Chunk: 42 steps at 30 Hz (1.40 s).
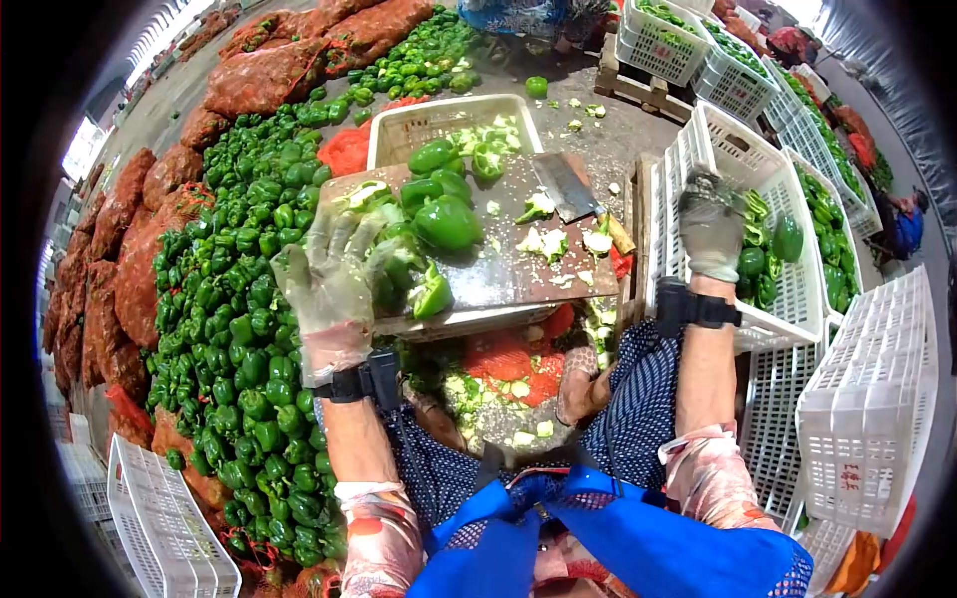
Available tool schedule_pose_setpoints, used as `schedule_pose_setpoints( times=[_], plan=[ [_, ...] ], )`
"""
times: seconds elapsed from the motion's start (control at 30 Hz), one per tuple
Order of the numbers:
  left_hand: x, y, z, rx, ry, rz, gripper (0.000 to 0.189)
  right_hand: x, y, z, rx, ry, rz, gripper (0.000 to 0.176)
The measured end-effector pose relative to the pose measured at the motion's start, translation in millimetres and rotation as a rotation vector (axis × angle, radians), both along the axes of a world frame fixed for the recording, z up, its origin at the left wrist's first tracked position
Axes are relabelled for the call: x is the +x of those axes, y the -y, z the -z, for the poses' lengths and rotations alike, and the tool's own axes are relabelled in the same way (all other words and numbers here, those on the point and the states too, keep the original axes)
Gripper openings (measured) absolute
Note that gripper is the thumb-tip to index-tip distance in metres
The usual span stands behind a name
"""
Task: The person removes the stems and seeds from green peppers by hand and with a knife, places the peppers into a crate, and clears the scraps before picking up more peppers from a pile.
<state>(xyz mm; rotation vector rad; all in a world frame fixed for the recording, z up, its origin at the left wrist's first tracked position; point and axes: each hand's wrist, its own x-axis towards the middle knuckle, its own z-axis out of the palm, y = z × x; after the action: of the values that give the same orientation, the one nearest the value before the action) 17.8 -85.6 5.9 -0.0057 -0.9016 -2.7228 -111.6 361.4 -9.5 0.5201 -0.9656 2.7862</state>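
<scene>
Left hand [334, 284] lies open, fingers spread, on peppers [444, 221] at the board's [498, 274] left edge. Right hand [710, 234] hangs over the crate [666, 189] — grip hidden, cannot tell; cleaver [566, 186] rests on the board — heap [239, 299] lies left

The cutting board [498, 269] lies bare across its near middle, at 6 o'clock from the cleaver [566, 187], and a hand could pass there. Whole green peppers [446, 221] crowd its 9 o'clock half, under the spread left hand [334, 284]. At 3 o'clock a white crate [670, 194] walls off the board. The pepper heap [239, 329] fills 8 o'clock, and stacked empty crates [867, 409] fill 4 o'clock.
</scene>
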Motion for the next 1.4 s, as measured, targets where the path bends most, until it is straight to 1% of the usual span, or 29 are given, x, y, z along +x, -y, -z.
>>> schedule_pose_setpoints(
  times=[0.07, 0.1, 0.13, 0.17, 0.23, 0.27, 0.33, 0.5, 0.53, 0.6, 0.63, 0.67, 0.73, 0.77, 0.8, 0.83, 0.87, 0.9, 0.93, 1.0, 1.03, 1.07, 1.13, 1.17, 1.2, 1.27, 1.3, 1.37, 1.4],
  plan=[
    [-0.9, -1.5, 5.6, -0.006, 0.004, 0.014, 0.075, 0.2, 68.5, -15.7, 0.311, 0.137, -0.099, 0.039],
    [-0.1, 0.0, 7.7, 0.019, 0.017, 0.018, 0.072, 6.8, 106.1, -12.9, 0.682, 0.156, -0.012, 0.042],
    [3.8, -3.4, 1.6, 0.003, 0.043, -0.009, 0.071, 20.9, 143.3, -25.8, 0.913, 0.217, -0.087, 0.049],
    [4.5, 0.2, 1.5, -0.017, 0.033, -0.005, 0.072, 21.5, 172.3, -24.3, 1.519, 0.049, 0.034, 0.058],
    [6.8, 2.6, 0.7, -0.047, 0.039, -0.021, 0.076, 9.2, 207.7, 19.4, 1.605, -0.271, 0.0, 0.067],
    [7.0, 4.0, 2.7, -0.053, 0.038, -0.018, 0.076, 9.9, 224.7, 10.4, 1.775, -0.238, -0.139, 0.076],
    [8.3, 6.9, 9.3, -0.064, 0.044, -0.01, 0.077, 10.6, 252.0, 35.5, 2.064, -0.461, 0.112, 0.085],
    [6.9, 1.0, 15.8, -0.1, 0.077, 0.062, 0.06, -2.0, 273.4, 52.5, 2.007, -0.329, 0.037, 0.094],
    [7.2, -7.2, 7.5, -0.272, 0.242, 0.026, 0.065, -6.4, 271.7, 51.5, 1.966, -0.299, 0.004, 0.095],
    [15.0, -1.0, 11.1, -0.592, 0.385, 0.31, 0.054, -9.7, 259.3, 53.1, 1.717, -0.165, -0.102, 0.095],
    [22.1, -14.3, 5.4, -0.729, 0.46, 0.345, 0.042, -10.0, 252.8, 49.2, 1.675, -0.064, -0.133, 0.094],
    [27.3, -12.7, 12.9, -0.778, 0.561, 0.523, 0.039, -9.8, 244.9, 45.1, 1.635, 0.036, -0.164, 0.094],
    [33.7, -31.2, 19.7, -0.61, 0.541, 0.698, 0.041, -13.4, 227.2, 47.1, 1.421, 0.174, -0.157, 0.092],
    [31.0, -39.3, 19.3, -1.233, 0.545, 0.741, 0.042, -14.8, 218.3, 46.9, 1.319, 0.232, -0.168, 0.093],
    [24.8, -37.1, 32.6, -1.711, 0.352, 0.699, 0.039, -6.8, 210.5, 28.4, 1.203, 0.29, -0.183, 0.093],
    [17.6, -37.4, 60.6, -1.505, 0.386, 0.699, 0.041, -7.2, 206.2, 31.0, 0.979, 0.331, -0.276, 0.087],
    [9.0, -37.8, 79.9, -1.305, 0.407, 0.695, 0.042, 2.9, 204.7, 16.6, 0.805, 0.339, -0.264, 0.072],
    [-3.7, -39.7, 77.0, -1.375, 0.434, 0.719, 0.045, 2.3, 200.5, 18.9, 0.753, 0.306, -0.278, 0.063],
    [-2.9, -49.2, 52.8, -1.277, 0.42, 0.603, 0.044, 2.5, 195.5, 16.3, 0.701, 0.275, -0.284, 0.055],
    [-23.9, -56.6, 49.9, -1.799, 0.279, 0.557, 0.04, 7.2, 189.3, 7.1, 0.476, 0.358, -0.432, 0.056],
    [-27.9, -58.9, 53.9, -1.829, 0.179, 0.456, 0.036, -0.1, 187.4, 15.8, 0.397, 0.425, -0.545, 0.053],
    [-30.2, -62.1, 55.2, -1.682, 0.206, 0.428, 0.035, 2.0, 183.8, 17.3, 0.309, 0.416, -0.59, 0.052],
    [-31.3, -67.4, 56.8, -1.386, 0.262, 0.377, 0.035, 10.5, 180.4, 7.9, 0.453, 0.268, -0.46, 0.066],
    [-30.1, -73.5, 57.4, -0.762, 0.431, 0.378, 0.045, 16.4, 177.3, 2.1, 0.629, 0.199, -0.372, 0.072],
    [-30.8, -75.2, 35.8, -0.555, 0.377, 0.379, 0.059, 23.3, 175.1, -7.7, 0.802, 0.127, -0.285, 0.078],
    [-26.1, -87.4, 9.4, -0.184, 0.142, 0.428, 0.065, 24.2, 178.3, 2.7, 1.054, -0.01, -0.229, 0.096],
    [-28.3, -89.9, 7.3, -0.197, 0.073, 0.448, 0.066, 31.0, 184.4, 6.2, 1.194, -0.164, -0.149, 0.094],
    [-30.9, -90.8, 27.7, -0.191, 0.191, 0.273, 0.067, 44.4, 191.7, 8.5, 1.393, -0.484, -0.006, 0.091],
    [-31.3, -92.3, 33.5, -0.185, 0.248, 0.187, 0.068, 46.2, 191.1, 5.8, 1.362, -0.45, -0.044, 0.09]
  ],
)
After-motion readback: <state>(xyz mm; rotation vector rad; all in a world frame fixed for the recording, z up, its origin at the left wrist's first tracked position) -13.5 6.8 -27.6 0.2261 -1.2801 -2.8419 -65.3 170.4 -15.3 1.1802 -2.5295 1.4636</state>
